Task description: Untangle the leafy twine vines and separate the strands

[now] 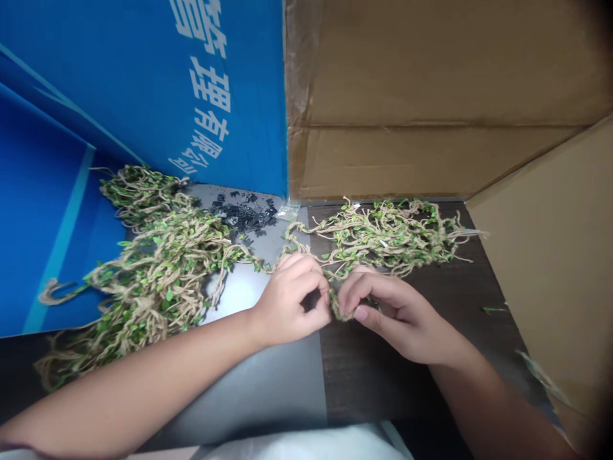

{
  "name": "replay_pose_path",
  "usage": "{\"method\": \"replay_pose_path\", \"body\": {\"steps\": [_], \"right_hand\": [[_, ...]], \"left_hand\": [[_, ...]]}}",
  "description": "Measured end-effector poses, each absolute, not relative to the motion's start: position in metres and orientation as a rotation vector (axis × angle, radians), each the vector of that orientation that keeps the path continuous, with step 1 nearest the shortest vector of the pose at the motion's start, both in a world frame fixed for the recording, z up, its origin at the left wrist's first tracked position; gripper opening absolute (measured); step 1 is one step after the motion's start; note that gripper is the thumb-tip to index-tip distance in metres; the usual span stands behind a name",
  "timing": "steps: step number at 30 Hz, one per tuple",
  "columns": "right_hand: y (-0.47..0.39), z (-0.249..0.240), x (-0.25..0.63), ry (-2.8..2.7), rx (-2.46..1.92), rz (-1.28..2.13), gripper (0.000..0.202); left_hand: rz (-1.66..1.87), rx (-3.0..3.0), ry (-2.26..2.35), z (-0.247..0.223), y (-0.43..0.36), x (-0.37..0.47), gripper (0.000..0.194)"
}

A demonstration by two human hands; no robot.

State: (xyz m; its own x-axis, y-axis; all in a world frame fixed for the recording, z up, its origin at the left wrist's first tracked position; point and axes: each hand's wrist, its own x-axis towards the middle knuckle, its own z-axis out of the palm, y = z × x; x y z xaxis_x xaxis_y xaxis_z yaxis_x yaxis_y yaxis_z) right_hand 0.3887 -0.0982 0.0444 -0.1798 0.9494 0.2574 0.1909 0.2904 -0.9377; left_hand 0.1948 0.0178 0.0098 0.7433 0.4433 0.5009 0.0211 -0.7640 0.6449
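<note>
Between my two hands runs a strand of jute twine with small green leaves. My left hand is closed, thumb and forefinger pinching the strand from the left. On the other side, my right hand pinches the same strand between thumb and fingers. Just beyond the hands lies a bundle of leafy twine. A larger heap of leafy twine spreads beside my left forearm, and one strand trails from it toward my left hand.
A blue panel with white lettering and a brown cardboard box wall off the back. Cardboard also stands on the right. Small black flat pieces lie scattered on the grey sheet, which partly covers the dark tabletop.
</note>
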Motion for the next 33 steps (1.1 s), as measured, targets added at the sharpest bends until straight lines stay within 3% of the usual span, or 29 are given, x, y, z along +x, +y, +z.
{"method": "replay_pose_path", "body": {"steps": [5,13,20,24,33], "right_hand": [[-0.1029,0.0436,0.3892,-1.554,-1.108,1.062,0.011],[-0.1019,0.0416,0.3834,-1.969,-1.413,0.296,0.006],[-0.1010,0.0428,0.3826,-2.060,-1.519,0.047,0.009],[-0.1008,0.0420,0.3820,-2.126,-1.584,-0.029,0.016],[-0.1017,0.0417,0.3887,-2.194,-1.545,0.060,0.009]], "left_hand": [[0.891,2.299,0.306,0.0108,0.0175,0.1946,0.008],[0.933,2.274,0.371,0.0102,0.0201,0.1943,0.008],[0.900,2.285,0.453,0.0092,0.0205,0.1946,0.007],[0.890,2.289,0.484,0.0084,0.0208,0.1941,0.006],[0.888,2.265,0.538,0.0112,0.0237,0.1951,0.007]]}}
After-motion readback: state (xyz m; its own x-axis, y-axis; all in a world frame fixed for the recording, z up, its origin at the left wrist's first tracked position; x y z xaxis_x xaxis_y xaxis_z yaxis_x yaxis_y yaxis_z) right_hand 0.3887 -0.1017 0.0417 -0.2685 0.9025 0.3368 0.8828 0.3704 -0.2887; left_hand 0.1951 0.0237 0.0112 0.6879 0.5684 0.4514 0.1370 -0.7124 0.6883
